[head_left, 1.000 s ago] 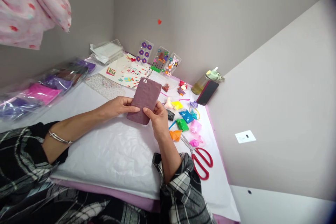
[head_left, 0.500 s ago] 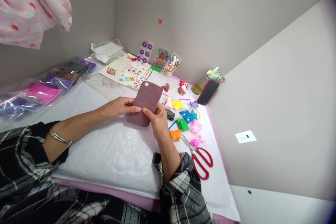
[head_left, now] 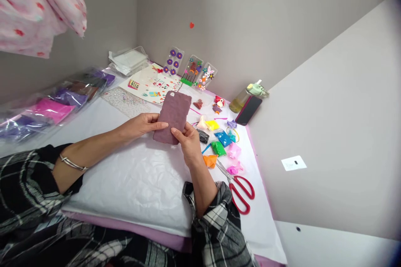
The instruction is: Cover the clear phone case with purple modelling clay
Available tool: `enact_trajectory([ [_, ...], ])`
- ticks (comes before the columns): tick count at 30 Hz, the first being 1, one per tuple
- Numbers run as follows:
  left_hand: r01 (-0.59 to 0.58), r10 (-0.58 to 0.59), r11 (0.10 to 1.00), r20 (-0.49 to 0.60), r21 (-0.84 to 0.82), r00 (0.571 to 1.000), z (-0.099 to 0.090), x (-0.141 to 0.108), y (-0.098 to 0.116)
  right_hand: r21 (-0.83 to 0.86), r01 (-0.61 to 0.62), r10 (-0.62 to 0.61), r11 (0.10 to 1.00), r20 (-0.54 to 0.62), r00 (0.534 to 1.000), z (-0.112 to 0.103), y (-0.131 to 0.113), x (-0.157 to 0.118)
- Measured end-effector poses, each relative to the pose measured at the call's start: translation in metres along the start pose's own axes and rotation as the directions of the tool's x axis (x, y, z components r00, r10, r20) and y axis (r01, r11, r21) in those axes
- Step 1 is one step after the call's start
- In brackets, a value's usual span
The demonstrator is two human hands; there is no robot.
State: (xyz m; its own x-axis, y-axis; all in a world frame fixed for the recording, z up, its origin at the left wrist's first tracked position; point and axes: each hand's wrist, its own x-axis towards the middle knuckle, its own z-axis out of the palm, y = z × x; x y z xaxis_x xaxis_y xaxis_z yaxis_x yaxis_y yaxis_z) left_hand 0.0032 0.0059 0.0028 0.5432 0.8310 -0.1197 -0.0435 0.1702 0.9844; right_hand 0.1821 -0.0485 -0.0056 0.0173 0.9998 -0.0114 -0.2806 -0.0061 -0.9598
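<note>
A phone case covered with mauve-brown clay (head_left: 174,110) is held up above the white-covered cushion (head_left: 131,187), its camera cutout at the top left. My left hand (head_left: 147,124) grips its left edge, thumb flat across the clay. On the right, my right hand (head_left: 189,139) closes round the lower right edge with the thumb on the front. The fingers behind the case are hidden. Just right of my right hand lie a black clay packet (head_left: 203,136), an orange one (head_left: 210,160) and a green one (head_left: 218,148).
Red-handled scissors (head_left: 241,194) lie near the right edge. Behind them are a blue clay packet (head_left: 223,137), a phone (head_left: 248,110) and a bottle (head_left: 239,101). Decorated clear cases (head_left: 173,61) lean on the wall. Bagged clay (head_left: 52,109) lies left, beside a gem sheet (head_left: 125,104).
The clay-covered case has moved slightly up and to the left and tilted a little. My left thumb has shifted up and left, apart from the right thumb. Both hands keep their hold.
</note>
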Motion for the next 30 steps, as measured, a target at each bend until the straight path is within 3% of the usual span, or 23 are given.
enact_trajectory([
  [6,-0.092,0.089,0.996,-0.153,-0.012,0.984,-0.0009,-0.0022,0.0027,-0.080,-0.047,0.051,0.996,0.051,0.997,-0.0001,0.0018,-0.0003],
  [10,-0.027,0.023,0.998,-0.067,-0.050,0.997,0.0005,-0.0026,0.0035,-0.086,-0.023,0.023,0.996,0.003,1.000,-0.0041,0.0045,0.0016],
  [14,0.043,-0.044,0.999,0.045,0.033,0.998,-0.0001,-0.0005,0.0004,-0.092,-0.022,0.021,0.996,-0.006,1.000,-0.0035,0.0017,0.0007],
  [19,0.001,0.003,0.998,-0.071,0.059,0.997,-0.0034,0.0013,-0.0009,-0.142,-0.039,0.044,0.989,0.034,0.998,-0.0020,-0.0015,-0.0007],
  [24,0.014,-0.016,0.995,0.023,0.101,1.000,-0.0014,0.0000,0.0004,-0.189,0.008,-0.012,0.982,-0.018,1.000,-0.0067,0.0018,0.0013],
  [30,-0.041,0.053,0.958,-0.034,0.283,0.998,-0.0050,0.0020,-0.0030,-0.170,-0.013,0.016,0.985,0.014,1.000,-0.0012,-0.0021,-0.0012],
])
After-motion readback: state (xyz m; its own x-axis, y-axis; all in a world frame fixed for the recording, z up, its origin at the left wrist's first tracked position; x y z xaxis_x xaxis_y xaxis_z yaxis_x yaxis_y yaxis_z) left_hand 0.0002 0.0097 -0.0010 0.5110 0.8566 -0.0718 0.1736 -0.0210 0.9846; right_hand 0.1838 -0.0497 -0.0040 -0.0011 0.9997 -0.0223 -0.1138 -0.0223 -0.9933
